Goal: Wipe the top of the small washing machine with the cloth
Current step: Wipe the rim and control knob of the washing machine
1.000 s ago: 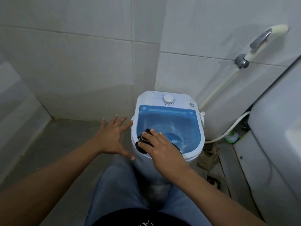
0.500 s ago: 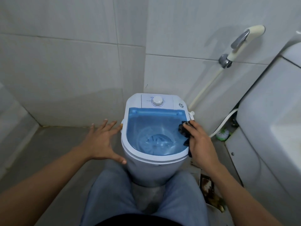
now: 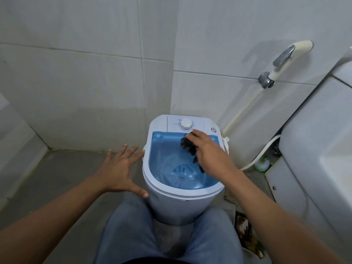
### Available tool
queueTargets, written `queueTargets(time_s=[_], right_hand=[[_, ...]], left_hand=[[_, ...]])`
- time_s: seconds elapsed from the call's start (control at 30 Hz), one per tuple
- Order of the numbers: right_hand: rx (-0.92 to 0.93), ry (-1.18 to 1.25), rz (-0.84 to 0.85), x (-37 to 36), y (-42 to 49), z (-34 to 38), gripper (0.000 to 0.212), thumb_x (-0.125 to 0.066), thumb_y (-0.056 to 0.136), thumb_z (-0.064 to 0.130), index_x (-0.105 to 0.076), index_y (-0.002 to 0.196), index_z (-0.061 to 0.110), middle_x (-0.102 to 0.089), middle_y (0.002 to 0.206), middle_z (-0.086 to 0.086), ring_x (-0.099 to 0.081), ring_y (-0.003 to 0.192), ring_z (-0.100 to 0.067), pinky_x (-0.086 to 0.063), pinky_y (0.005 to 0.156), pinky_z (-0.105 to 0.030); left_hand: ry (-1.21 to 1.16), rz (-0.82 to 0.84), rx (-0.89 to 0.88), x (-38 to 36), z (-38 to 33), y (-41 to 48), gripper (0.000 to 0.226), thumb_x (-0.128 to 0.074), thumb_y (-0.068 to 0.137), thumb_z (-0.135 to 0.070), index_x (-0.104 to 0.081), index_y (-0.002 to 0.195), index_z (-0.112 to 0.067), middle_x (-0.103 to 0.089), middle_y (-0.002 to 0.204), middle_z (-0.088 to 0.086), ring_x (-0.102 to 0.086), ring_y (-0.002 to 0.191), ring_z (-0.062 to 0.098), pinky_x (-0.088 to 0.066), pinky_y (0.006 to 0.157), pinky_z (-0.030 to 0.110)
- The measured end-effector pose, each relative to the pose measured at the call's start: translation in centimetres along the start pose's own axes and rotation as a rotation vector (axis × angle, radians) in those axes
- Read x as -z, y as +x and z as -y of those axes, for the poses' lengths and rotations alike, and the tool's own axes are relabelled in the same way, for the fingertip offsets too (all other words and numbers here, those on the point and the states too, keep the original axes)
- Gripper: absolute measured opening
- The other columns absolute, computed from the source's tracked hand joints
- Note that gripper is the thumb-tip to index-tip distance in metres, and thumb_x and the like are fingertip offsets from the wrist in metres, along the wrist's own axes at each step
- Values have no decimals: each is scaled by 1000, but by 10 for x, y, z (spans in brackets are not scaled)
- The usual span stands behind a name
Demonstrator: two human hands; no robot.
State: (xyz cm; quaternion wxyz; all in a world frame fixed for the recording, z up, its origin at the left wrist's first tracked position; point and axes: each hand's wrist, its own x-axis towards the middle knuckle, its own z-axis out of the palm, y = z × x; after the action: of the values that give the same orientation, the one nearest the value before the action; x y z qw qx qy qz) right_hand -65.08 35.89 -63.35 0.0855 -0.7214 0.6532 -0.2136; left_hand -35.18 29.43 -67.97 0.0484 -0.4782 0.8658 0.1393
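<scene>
— Knees first: you have the washer (image 3: 182,199) standing between your legs, so it should not slide much. What is your left hand (image 3: 119,171) doing?

— Fingers spread wide, holding nothing. The thumb tip touches the washer's near left side and the fingertips reach toward its left rim; I cannot tell if they press on it.

— Then lay that palm flat against the body, I'd say. A light tub like this will probably rock when you push across the top.

— And the right hand (image 3: 210,151)?

— Its fingers are closed on the cloth (image 3: 188,146), which sits bunched and dark on the far right part of the blue lid (image 3: 171,164), close under the dial (image 3: 186,124). Part of it trails back beneath your palm.

— Bunched is the weak point. Spread it under your fingers so more of it meets the lid, and keep the pressure even; the lid looks like thin plastic and may flex.

— Where next?

— My guess is the white panel (image 3: 173,123) beyond the lid. Work around the dial, not over it, so you do not turn it. Mind the small button (image 3: 214,129) at the far right, and the hose (image 3: 245,103) on the wall just past it.
</scene>
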Motion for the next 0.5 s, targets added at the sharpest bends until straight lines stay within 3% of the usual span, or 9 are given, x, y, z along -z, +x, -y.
queueTargets(time_s=[0.17,0.27,0.33,0.4,0.5], right_hand=[[130,-121,93,-25,-9,15,57,-50,96,9,-38,149,24,-29,159,4,-25,147,-18,-43,107,-41],[55,-12,80,-12,-13,13,60,-56,94,39,-32,149,32,-28,157,11,-34,140,-12,-46,102,-36],[23,-60,38,-1,-14,11,60,-54,91,55,-40,145,32,-42,144,8,-38,132,-15,-42,100,-34],[16,-177,36,7,-13,13,56,-51,89,61,-50,138,32,-54,126,7,-43,119,-20,-42,96,-39],[-43,-180,94,13,-11,21,44,-57,91,50,-55,131,33,-61,119,3,-51,112,-23,-43,94,-45]], left_hand=[[-66,-11,24,2,-6,-1,138,-34,44,-109,-7,159,-39,0,169,-4,9,154,22,1,120,64],[-95,-79,35,13,-15,0,136,-15,46,-110,-19,159,-34,-4,169,-5,6,155,20,1,120,63],[-138,-167,25,26,-28,3,134,-12,48,-109,-24,157,-31,-9,168,-3,1,155,21,2,121,62],[-157,-237,-21,38,-47,10,118,-22,59,-103,-31,155,-33,-13,167,-3,-3,155,22,1,119,62],[-126,-223,-88,48,-76,28,70,-50,84,-74,-49,144,-37,-15,167,-2,-2,154,25,0,117,68]])
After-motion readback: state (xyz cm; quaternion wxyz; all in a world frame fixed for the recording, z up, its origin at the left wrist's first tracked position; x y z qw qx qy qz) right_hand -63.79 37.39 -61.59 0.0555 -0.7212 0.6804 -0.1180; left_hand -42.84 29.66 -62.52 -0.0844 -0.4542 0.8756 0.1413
